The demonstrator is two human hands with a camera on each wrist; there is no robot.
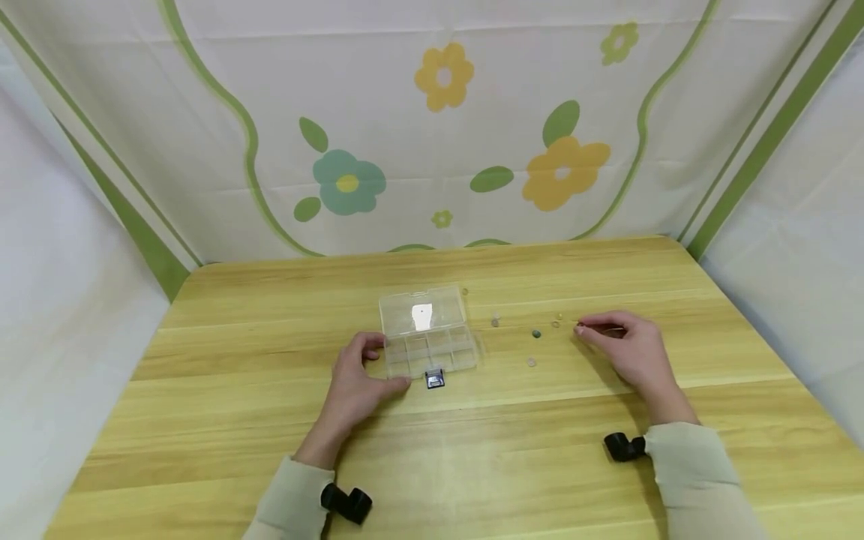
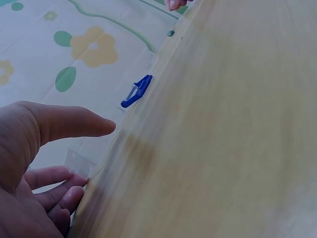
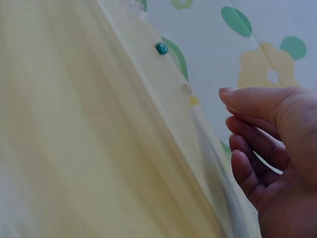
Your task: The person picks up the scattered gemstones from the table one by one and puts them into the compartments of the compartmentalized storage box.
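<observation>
A clear plastic compartment box [image 1: 397, 358] lies on the table with its lid [image 1: 398, 319] raised at the back. My left hand [image 1: 355, 382] holds the box by its left end, thumb at the front edge and fingers at the far side. A dark blue clasp [image 1: 435, 378] juts from the box's front. To the right, my right hand [image 1: 628, 349] pinches a tiny dark red bead [image 1: 580, 325] between thumb and index fingertips; in the right wrist view [image 3: 277, 134] fingers hide it. Near that hand are a yellow bead [image 3: 194, 100], a pale bead [image 1: 556, 325] and a green bead [image 3: 161, 48].
More small pale pieces lie on the wooden table [image 1: 486, 465]: one near the front [image 1: 532, 362], some pale beads [image 1: 496, 322] beside the box, and a ring-like piece [image 1: 465, 291] by the lid. A flowered curtain [image 1: 405, 135] hangs behind the table's back edge.
</observation>
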